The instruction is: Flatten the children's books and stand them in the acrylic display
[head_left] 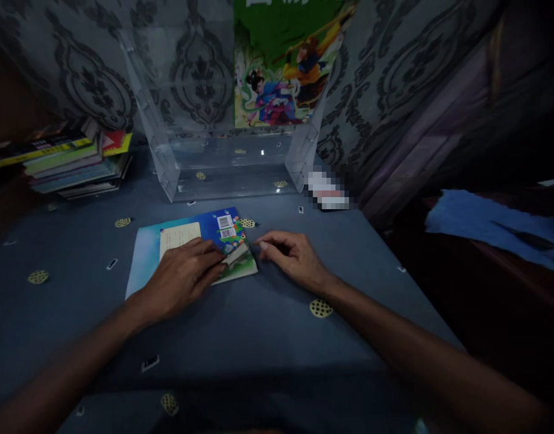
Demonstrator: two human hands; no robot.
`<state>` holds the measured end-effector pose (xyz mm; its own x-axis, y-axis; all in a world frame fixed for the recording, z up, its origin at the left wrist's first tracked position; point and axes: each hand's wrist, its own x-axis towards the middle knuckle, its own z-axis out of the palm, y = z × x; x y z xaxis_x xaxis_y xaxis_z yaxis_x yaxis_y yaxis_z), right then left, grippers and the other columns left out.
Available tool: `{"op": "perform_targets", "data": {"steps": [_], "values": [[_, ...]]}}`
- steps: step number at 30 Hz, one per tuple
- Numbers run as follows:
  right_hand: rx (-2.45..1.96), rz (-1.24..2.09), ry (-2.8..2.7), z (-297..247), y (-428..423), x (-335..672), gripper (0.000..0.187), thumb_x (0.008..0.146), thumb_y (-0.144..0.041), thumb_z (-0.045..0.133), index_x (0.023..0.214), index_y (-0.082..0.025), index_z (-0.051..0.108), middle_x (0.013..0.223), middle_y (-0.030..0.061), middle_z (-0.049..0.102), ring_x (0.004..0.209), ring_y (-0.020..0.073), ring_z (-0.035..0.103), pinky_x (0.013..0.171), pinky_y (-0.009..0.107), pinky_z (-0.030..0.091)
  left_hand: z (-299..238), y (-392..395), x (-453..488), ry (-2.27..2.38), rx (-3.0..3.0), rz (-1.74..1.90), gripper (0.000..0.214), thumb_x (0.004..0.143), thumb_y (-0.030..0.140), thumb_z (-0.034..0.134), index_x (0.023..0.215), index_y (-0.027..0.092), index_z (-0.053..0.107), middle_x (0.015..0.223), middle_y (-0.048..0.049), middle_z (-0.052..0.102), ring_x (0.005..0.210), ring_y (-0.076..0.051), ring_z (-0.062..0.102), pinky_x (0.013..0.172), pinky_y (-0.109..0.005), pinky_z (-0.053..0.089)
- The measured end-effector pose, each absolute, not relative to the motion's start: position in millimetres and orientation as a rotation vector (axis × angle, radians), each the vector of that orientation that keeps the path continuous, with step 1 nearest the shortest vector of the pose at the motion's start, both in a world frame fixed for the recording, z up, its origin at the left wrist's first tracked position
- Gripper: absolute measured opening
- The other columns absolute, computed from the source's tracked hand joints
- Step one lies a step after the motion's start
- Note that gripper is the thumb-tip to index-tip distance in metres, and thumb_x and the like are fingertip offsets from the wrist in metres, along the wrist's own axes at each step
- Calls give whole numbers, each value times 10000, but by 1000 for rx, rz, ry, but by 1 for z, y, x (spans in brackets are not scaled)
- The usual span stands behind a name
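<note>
The book (184,232) lies flat on the counter (245,337) under my left hand (182,271), whose bent fingers' hold I can't tell, so I'd press lightly there, guiding its right edge with my loosely parted, seemingly empty right hand (297,259).

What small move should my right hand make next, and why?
Perhaps ease your right hand leftward to grasp the near edge of the thin, rectangular, blue-and-green paper book: its fingertips look empty just off the book's right side, while your left hand lies across the cover.
</note>
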<state>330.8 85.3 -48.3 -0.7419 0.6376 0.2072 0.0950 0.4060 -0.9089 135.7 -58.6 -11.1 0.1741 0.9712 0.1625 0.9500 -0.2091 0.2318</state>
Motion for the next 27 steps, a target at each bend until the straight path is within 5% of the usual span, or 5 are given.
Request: {"op": "perform_targets", "data": {"steps": [27], "values": [[-593, 1275, -2236, -49, 85, 331, 219, 883, -309, 563, 930, -194, 743, 758, 29, 722, 636, 151, 617, 573, 267, 469, -10, -59, 134, 1858, 2255, 492, 318, 1014, 260, 379, 963, 161, 677, 948, -72, 650, 882, -213, 583, 743, -350, 469]]}}
